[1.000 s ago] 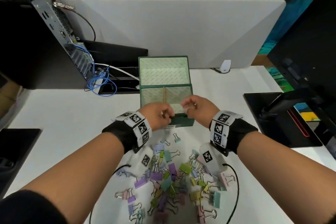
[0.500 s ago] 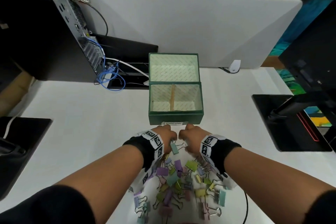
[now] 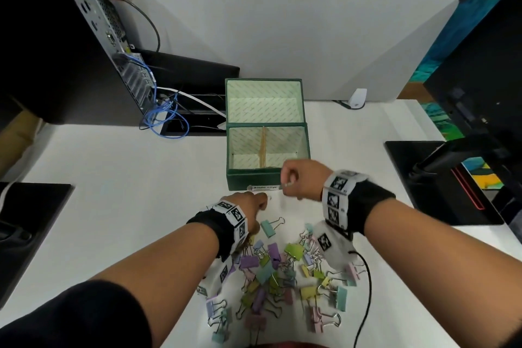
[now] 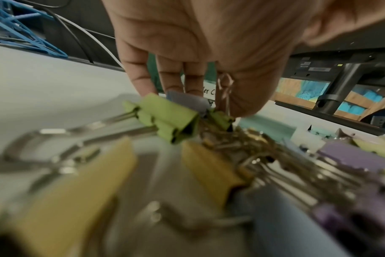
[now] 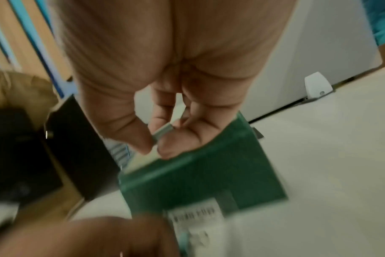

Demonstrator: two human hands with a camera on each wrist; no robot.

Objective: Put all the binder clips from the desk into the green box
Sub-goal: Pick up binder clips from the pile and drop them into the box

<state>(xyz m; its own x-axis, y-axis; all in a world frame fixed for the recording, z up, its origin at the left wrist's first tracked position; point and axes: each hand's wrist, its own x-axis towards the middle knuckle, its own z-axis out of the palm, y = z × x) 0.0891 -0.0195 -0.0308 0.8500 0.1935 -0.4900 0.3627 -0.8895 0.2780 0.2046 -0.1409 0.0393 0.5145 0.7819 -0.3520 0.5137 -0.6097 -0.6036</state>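
I read the right hand [image 3: 300,179] as pinching one small binder clip [image 5: 163,133] between thumb and fingertips, just at the near rim of the green box [image 3: 254,179]; the clip's colour is blurred, pale at best; the left hand [image 3: 248,206] sits low at the far edge of the clip pile [image 3: 279,271], thumb and fingers closed on a wire handle [image 4: 224,87] of a small green clip [image 4: 222,118], with a larger green clip [image 4: 167,118] lying just beside it; the pile remains on the white desk [image 3: 113,192], near side of the box, and both box compartments appear to hold no clips so far; handling judgement: each clip is light, rigid sheet steel with springy wire loops; the painted body is smooth and may slip, and the loops tangle with neighbours, so I would take hold across the flat body sides, or by one loop only when the clip lies free of the heap; a white label [image 3: 264,187] on the box front carries handwriting, which I read as "Binder Clips", though the letters are small; no brand marking is legible
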